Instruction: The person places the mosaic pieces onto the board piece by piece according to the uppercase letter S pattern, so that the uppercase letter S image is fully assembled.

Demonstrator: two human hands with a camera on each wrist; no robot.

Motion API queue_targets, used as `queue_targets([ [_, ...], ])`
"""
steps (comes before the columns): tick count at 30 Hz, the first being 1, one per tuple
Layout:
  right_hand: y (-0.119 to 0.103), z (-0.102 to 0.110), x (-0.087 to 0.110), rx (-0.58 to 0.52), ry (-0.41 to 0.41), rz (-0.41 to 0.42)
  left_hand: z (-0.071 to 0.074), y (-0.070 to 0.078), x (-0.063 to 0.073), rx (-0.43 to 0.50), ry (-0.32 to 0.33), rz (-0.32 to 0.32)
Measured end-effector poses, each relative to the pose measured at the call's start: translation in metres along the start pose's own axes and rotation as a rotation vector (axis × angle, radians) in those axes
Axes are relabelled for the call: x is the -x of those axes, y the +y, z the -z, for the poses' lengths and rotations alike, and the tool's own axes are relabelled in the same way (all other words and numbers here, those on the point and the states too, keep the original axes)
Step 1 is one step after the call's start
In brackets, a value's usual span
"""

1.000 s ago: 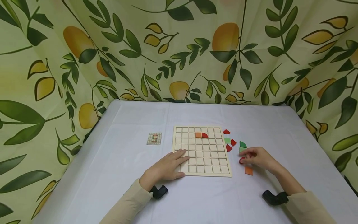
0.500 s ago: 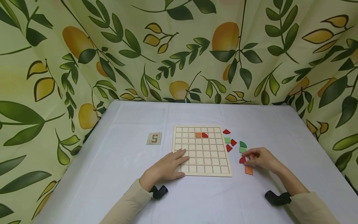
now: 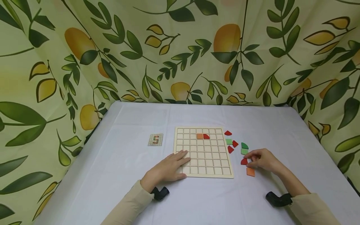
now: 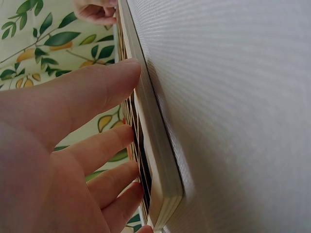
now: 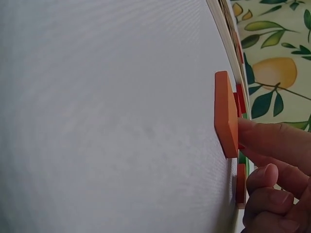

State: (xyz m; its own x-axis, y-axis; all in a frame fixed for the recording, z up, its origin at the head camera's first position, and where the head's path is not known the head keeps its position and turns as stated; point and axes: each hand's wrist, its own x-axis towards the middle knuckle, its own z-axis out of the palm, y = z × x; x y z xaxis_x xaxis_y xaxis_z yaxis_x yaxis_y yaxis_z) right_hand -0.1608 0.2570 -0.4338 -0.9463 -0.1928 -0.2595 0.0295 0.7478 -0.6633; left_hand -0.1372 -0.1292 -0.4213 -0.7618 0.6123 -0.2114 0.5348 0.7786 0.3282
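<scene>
A square wooden grid board (image 3: 206,152) lies on the white table, with an orange square tile (image 3: 199,136) and a red quarter-circle tile (image 3: 206,136) in its cells. My left hand (image 3: 168,167) rests on the board's near left corner, fingers extended over the grid and thumb along its near edge. Right of the board, my right hand (image 3: 262,160) pinches another red quarter-circle tile (image 3: 244,161) between thumb and index finger, close to the table. In the right wrist view, a loose orange square tile (image 5: 225,114) stands in front of those fingertips and partly hides them.
A small card (image 3: 155,139) with a coloured S pattern lies left of the board. By its right edge are several red tiles and a light green square (image 3: 229,142). A dark green quarter-circle (image 3: 244,145) and another light green square (image 3: 244,151) lie beyond my right hand.
My right fingertips have drawn back slightly to the right, uncovering more of the red quarter-circle tile. The left hand has stayed on the board.
</scene>
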Motion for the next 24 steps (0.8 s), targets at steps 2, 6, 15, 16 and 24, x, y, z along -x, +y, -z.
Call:
queue_targets([
  [2,0.000,0.000,0.000,0.003,0.002,0.000,0.000,0.000,0.000,-0.001,-0.001,0.002],
  [6,-0.001,-0.001,0.000,0.019,0.007,-0.004,-0.001,-0.001,0.000,-0.005,0.001,0.000],
  [15,-0.006,-0.003,-0.003,0.035,0.015,0.008,-0.002,-0.001,0.000,-0.019,0.003,-0.008],
  [16,-0.006,-0.003,-0.003,0.038,0.016,0.012,-0.002,0.000,0.000,-0.022,0.005,-0.010],
  [24,-0.015,-0.002,-0.007,0.038,0.018,0.032,0.000,0.001,0.001,-0.014,-0.004,0.004],
])
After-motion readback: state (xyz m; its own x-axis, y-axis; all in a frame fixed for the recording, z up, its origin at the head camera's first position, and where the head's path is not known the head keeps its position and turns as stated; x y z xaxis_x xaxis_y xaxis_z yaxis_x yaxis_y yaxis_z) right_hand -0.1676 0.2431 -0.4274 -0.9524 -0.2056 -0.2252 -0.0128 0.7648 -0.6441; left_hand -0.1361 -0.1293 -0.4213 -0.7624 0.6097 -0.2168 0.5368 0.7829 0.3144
